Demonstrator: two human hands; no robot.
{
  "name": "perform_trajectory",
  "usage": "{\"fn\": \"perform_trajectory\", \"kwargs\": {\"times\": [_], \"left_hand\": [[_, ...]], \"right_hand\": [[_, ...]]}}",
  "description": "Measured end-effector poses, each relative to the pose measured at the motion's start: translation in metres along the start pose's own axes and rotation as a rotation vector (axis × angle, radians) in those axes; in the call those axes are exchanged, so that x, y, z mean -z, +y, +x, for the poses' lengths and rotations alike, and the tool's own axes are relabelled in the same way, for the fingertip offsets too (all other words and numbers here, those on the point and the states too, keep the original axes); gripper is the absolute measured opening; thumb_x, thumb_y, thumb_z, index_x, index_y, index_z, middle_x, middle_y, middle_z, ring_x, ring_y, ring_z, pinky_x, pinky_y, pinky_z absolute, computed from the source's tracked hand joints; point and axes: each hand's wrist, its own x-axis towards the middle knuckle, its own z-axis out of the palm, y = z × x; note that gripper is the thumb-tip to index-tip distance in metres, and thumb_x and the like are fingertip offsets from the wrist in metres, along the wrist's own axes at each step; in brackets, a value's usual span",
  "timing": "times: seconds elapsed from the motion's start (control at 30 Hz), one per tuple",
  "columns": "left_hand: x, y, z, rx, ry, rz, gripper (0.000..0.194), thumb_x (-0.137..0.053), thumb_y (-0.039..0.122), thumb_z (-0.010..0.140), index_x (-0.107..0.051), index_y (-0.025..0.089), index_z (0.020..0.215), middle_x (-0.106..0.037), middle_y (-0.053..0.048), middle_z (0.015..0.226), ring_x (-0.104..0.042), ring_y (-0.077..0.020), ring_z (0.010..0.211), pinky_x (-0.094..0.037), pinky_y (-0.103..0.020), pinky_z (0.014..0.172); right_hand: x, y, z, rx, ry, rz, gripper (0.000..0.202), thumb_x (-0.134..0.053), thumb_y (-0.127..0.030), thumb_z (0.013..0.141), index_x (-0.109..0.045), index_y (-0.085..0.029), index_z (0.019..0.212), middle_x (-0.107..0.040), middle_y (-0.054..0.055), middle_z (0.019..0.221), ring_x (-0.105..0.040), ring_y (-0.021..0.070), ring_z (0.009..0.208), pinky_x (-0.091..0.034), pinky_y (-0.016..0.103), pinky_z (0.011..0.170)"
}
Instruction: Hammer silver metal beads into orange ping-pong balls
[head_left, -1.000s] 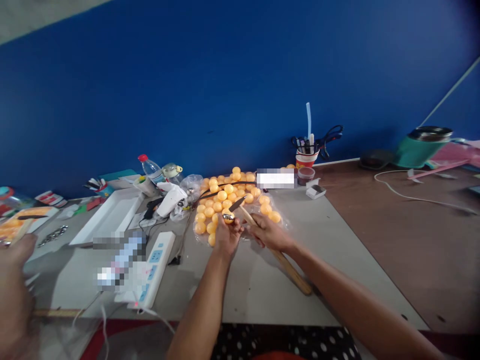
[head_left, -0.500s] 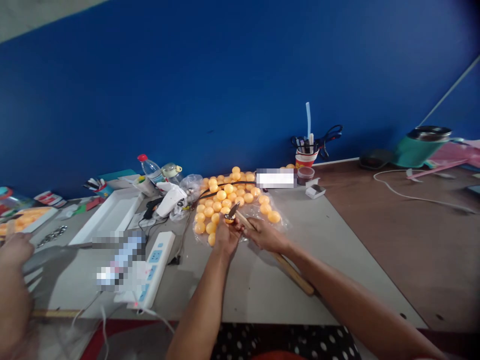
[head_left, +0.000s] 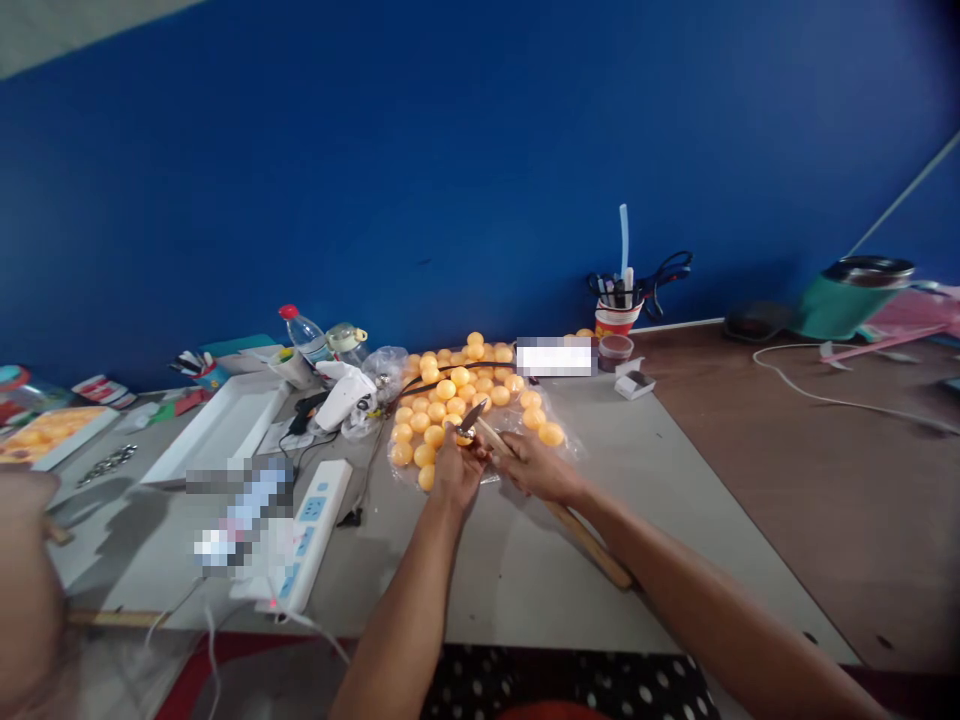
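My right hand (head_left: 536, 466) is closed around the wooden handle (head_left: 592, 550) of a hammer, which runs back under my right forearm. The hammer's dark, pointed metal head (head_left: 472, 416) sits just above the fingers of my left hand (head_left: 459, 472). That hand is curled closed, with a shiny metal bit at its fingertips; what it holds is mostly hidden. Both hands are close together at the near edge of a heap of orange balls (head_left: 440, 413) lying on clear plastic (head_left: 566, 445). A thin black strap (head_left: 480, 366) crosses the heap.
At the left edge is another person's arm (head_left: 26, 560). Nearby are a white tray (head_left: 247, 430), a power strip (head_left: 315, 530), and several shiny metal pieces (head_left: 109, 465). Behind stand a bottle (head_left: 304, 335) and a pen cup (head_left: 618, 318); a green mug (head_left: 847, 300) is at right.
The other person's hand at the left has moved down and away from the orange items there. My two hands stay nearly in place; the whole view has shifted slightly.
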Motion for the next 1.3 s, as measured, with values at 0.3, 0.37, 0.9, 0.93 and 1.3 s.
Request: {"fn": "perform_trajectory", "kwargs": {"times": [0.3, 0.37, 0.9, 0.93, 1.3], "left_hand": [[0.0004, -0.0001, -0.0016, -0.022, -0.012, 0.040, 0.036, -0.052, 0.047, 0.094, -0.056, 0.016, 0.077, -0.054, 0.000, 0.057, -0.045, -0.0086, 0.044, -0.042, -0.022, 0.049], [0.0009, -0.0007, -0.0013, -0.017, -0.017, 0.050, 0.035, -0.055, 0.047, 0.093, -0.055, 0.016, 0.076, -0.054, 0.001, 0.056, -0.044, -0.0082, 0.043, -0.042, -0.022, 0.049], [0.0036, -0.0018, 0.0016, 0.007, -0.040, -0.009, 0.039, -0.042, 0.046, 0.099, -0.057, 0.015, 0.081, -0.055, -0.002, 0.061, -0.049, -0.0108, 0.049, -0.043, -0.023, 0.050], [0.0030, -0.0016, 0.0015, 0.014, -0.028, -0.018, 0.040, -0.042, 0.046, 0.099, -0.058, 0.015, 0.081, -0.055, -0.002, 0.062, -0.051, -0.0114, 0.051, -0.044, -0.023, 0.051], [0.0073, -0.0010, 0.0017, 0.001, -0.062, -0.015, 0.040, -0.039, 0.044, 0.099, -0.058, 0.015, 0.080, -0.057, -0.003, 0.066, -0.044, -0.0097, 0.046, -0.045, -0.026, 0.052]], "right_hand": [[0.0019, -0.0029, -0.0012, -0.012, -0.021, 0.024, 0.011, -0.054, -0.029, 0.086, -0.056, -0.019, 0.087, -0.049, -0.006, 0.056, -0.048, 0.0109, 0.047, -0.037, 0.022, 0.046], [0.0021, -0.0034, -0.0015, -0.007, -0.020, 0.011, 0.009, -0.055, -0.028, 0.085, -0.055, -0.019, 0.084, -0.049, -0.006, 0.055, -0.048, 0.0106, 0.047, -0.036, 0.021, 0.046], [-0.0003, -0.0005, 0.0001, -0.042, -0.034, 0.066, 0.005, -0.056, -0.025, 0.083, -0.056, -0.020, 0.085, -0.049, -0.007, 0.054, -0.048, 0.0099, 0.042, -0.038, 0.020, 0.041], [-0.0005, -0.0011, -0.0002, -0.049, -0.030, 0.054, 0.005, -0.056, -0.024, 0.083, -0.057, -0.020, 0.085, -0.050, -0.007, 0.054, -0.048, 0.0101, 0.043, -0.038, 0.020, 0.041], [0.0006, -0.0012, 0.0009, -0.052, 0.008, 0.068, 0.009, -0.056, -0.027, 0.084, -0.052, -0.021, 0.079, -0.047, -0.007, 0.052, -0.046, 0.0101, 0.042, -0.037, 0.021, 0.041]]}}
